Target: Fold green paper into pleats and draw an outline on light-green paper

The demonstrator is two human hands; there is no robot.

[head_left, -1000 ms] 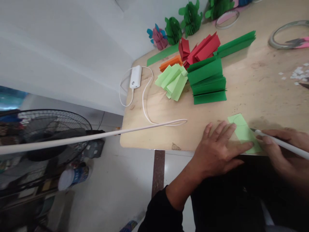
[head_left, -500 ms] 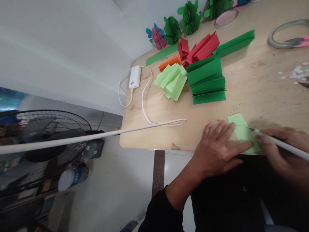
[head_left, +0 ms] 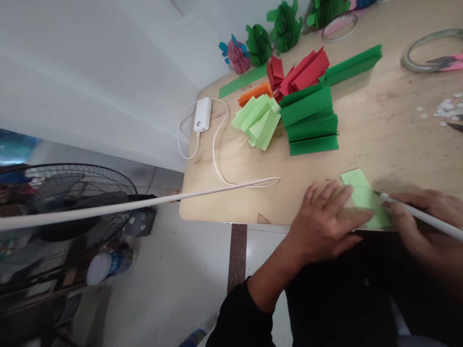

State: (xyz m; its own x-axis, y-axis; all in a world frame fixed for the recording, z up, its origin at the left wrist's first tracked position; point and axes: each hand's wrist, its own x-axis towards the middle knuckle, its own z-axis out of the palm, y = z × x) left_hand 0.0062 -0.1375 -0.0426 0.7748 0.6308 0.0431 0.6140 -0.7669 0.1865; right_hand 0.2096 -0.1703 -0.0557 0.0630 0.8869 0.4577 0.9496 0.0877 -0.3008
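A light green paper strip point(head_left: 366, 195) lies at the table's front edge, with a thin curved line drawn near its far end. My left hand point(head_left: 325, 221) rests flat on the table with its fingers spread. Its fingertips and thumb press on the strip's left side. In my right hand point(head_left: 419, 221) is a white pen point(head_left: 408, 207) with a dark tip. The tip meets the strip's right edge; whether it touches the paper I cannot tell. Part of my right hand's fingers is hidden behind the pen.
Folded paper stacks in light green point(head_left: 258, 120), dark green point(head_left: 309, 120), red point(head_left: 304, 72) and orange point(head_left: 255, 94) lie farther back. A white power bank point(head_left: 202, 114) trails a cable point(head_left: 217, 164). Tape rolls, pink-handled scissors point(head_left: 450, 61) and paper scraps point(head_left: 446, 108) are at right. A fan point(head_left: 79, 193) stands left.
My left thumb has drawn back slightly to the left on the paper strip. The pen and my right hand stay nearly in the same place.
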